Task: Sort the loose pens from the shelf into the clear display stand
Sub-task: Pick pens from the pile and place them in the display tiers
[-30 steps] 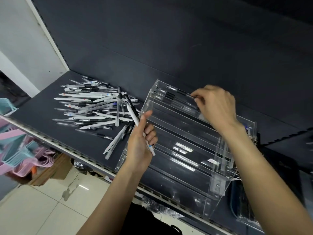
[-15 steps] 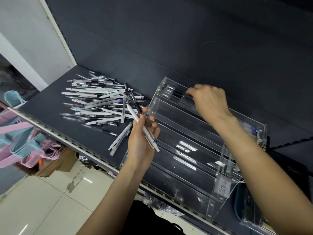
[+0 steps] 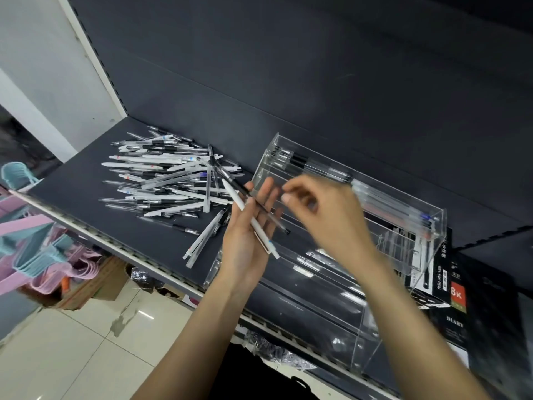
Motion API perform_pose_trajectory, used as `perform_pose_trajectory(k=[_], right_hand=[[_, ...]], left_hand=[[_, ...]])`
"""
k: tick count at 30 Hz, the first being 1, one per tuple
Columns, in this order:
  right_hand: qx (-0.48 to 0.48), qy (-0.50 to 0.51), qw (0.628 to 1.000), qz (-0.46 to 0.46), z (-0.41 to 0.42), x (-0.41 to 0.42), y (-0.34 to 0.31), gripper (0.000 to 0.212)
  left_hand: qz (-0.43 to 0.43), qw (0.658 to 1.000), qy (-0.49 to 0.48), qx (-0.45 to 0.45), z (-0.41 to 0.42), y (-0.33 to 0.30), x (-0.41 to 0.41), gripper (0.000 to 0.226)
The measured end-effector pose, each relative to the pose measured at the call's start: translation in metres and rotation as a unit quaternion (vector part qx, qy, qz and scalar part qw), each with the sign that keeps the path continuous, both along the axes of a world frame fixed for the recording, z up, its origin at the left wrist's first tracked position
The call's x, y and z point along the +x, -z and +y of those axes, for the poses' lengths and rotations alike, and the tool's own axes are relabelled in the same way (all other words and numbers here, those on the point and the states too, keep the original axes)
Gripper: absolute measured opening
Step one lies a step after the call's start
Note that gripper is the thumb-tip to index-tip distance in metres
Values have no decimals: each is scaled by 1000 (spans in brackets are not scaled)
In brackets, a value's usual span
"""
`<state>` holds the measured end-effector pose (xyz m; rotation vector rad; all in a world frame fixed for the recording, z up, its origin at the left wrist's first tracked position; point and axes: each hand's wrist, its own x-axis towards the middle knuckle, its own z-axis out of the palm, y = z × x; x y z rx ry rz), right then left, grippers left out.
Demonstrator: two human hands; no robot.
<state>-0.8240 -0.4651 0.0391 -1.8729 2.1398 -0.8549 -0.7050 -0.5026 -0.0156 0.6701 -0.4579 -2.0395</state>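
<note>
A heap of loose pens (image 3: 161, 180), white, clear and black, lies on the dark shelf (image 3: 72, 192). To its right stands the clear display stand (image 3: 331, 284), with several pens (image 3: 317, 166) lying in its top row. My left hand (image 3: 245, 238) is raised in front of the stand's left end and holds a white pen (image 3: 259, 229) and a clear black-ink pen (image 3: 268, 215) across its palm. Just right of it is my right hand (image 3: 323, 215), blurred. Its fingers are bent, and thumb and forefinger point at the held pens with nothing between them.
A black box (image 3: 455, 298) marked DIARY stands behind the stand's right end. The shelf's back wall is dark. Pink and blue plastic hangers (image 3: 34, 249) and a cardboard box (image 3: 95, 281) sit below at the left, over a tiled floor.
My right hand has left the stand's top row and come down to the pens in my left hand. My left hand has opened its fingers somewhat under the pens.
</note>
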Motion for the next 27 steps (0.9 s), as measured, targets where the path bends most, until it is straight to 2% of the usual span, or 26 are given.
perform_pose_trajectory(k=[3, 5, 7, 9, 12, 14, 17, 22, 27], right_hand=[[59, 18, 995, -80, 14, 20, 18, 16], [68, 30, 987, -140, 18, 26, 27, 16], [49, 50, 985, -159, 22, 24, 30, 14], [4, 90, 988, -124, 25, 9, 27, 13], [-77, 147, 986, 10, 21, -31, 16, 14], [-72, 162, 981, 76, 11, -56, 8, 14], [-1, 135, 981, 137, -7, -77, 4, 16], [82, 67, 984, 141, -28, -85, 7, 17], [112, 32, 983, 143, -34, -87, 10, 20]], left_hand=[[-7, 1000, 20, -19, 4, 4, -2, 37], [-4, 999, 33, -26, 8, 4, -1, 41], [-26, 998, 42, -43, 12, 5, 0, 40], [-69, 995, 45, -56, 12, 9, 1, 34], [-115, 991, 52, -34, 7, 11, 7, 28], [-102, 993, 56, -13, 2, 12, 12, 26], [-48, 998, 51, 0, -1, 13, 16, 29], [-4, 1000, 18, 25, -3, 16, 18, 34], [-103, 995, 3, -7, -4, 18, 22, 31]])
